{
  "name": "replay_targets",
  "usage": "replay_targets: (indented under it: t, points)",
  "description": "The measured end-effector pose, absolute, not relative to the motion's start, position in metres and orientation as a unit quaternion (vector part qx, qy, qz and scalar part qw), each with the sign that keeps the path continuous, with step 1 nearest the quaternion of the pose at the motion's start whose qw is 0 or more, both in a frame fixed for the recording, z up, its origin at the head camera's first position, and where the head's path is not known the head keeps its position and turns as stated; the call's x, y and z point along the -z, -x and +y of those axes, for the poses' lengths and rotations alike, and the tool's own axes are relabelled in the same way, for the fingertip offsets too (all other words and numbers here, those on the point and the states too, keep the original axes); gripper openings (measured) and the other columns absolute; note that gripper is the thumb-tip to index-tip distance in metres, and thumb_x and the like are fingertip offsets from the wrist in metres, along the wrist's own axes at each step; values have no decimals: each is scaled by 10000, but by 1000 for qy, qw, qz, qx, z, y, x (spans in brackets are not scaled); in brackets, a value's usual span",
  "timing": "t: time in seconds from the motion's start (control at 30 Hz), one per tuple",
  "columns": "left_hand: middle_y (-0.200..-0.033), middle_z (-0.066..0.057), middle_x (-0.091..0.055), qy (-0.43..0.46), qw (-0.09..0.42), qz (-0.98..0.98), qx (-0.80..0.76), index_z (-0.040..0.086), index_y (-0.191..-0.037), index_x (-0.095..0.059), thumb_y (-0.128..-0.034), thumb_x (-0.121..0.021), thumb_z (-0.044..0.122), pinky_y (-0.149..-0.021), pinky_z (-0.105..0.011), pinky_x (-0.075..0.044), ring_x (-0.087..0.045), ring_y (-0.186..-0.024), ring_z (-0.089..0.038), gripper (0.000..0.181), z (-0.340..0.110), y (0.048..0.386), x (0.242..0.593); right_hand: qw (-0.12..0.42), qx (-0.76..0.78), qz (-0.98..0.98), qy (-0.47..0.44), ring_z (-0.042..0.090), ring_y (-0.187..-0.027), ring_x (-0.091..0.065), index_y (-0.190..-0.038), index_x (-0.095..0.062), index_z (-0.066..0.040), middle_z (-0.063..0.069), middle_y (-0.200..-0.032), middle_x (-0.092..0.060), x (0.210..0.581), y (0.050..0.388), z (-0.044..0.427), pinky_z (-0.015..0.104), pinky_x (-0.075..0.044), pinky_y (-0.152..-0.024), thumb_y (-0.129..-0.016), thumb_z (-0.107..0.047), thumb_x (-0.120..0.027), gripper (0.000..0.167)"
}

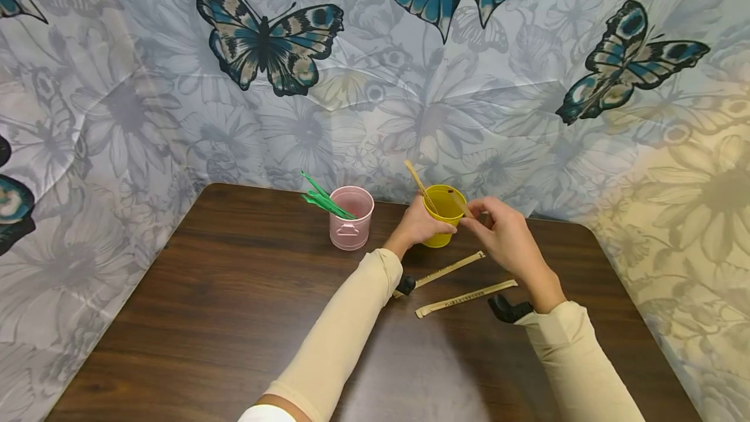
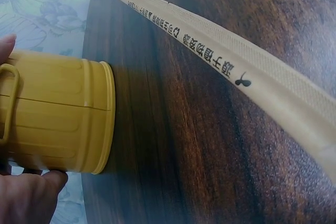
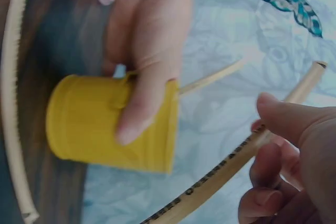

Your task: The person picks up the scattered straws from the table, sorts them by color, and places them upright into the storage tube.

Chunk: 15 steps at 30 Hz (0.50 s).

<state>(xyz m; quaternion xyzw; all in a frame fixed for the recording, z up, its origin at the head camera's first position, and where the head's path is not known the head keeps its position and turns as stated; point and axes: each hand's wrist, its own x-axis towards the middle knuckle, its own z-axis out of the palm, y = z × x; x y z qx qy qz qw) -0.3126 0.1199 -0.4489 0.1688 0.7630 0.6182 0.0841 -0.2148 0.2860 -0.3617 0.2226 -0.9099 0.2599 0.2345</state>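
Note:
My left hand (image 1: 416, 221) grips the yellow bucket (image 1: 437, 239) around its side, with the thumb across the front in the right wrist view. One paper-wrapped straw (image 1: 418, 181) stands tilted in that bucket. To its right, my right hand (image 1: 505, 233) pinches another paper-wrapped straw (image 3: 220, 174) between thumb and fingers, one end by the bucket's rim. Printed dark characters run along its wrapper. Two more wrapped straws, a farther one (image 1: 451, 267) and a nearer one (image 1: 465, 298), lie on the brown table (image 1: 205, 305) in front of the bucket.
Left of the yellow bucket stands a pink bucket (image 1: 349, 233) with several green sticks (image 1: 322, 199) leaning out over its left rim. Behind the table's back edge hangs a butterfly-print cloth (image 1: 381, 116). Both wrists wear black cameras (image 1: 508, 310).

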Motion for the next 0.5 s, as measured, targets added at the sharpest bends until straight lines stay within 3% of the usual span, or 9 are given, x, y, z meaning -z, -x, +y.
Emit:
replay_targets:
  t: [0.23, 0.5]
  points:
    - [-1303, -93, -620, -202, 81, 750, -625, 102, -1402, -483, -758, -890, 102, -968, -331, -531, -624, -1136, -227, 762, 120, 313, 447, 273, -271, -895, -224, 46, -564, -438, -1070, -681, -58, 66, -902, -665, 335, 229, 269, 161, -360, -511, -885, -53, -780, 210]
    - [-1321, -81, -604, -183, 93, 752, -627, 130, -1437, -435, -767, -888, 153, -949, -320, -525, -606, -1095, -163, 809, 117, 312, 447, 309, -291, -872, -242, 64, -540, -394, -1042, -681, -56, 50, -789, -604, 316, 238, 250, 163, -314, -507, -892, -71, -778, 179]
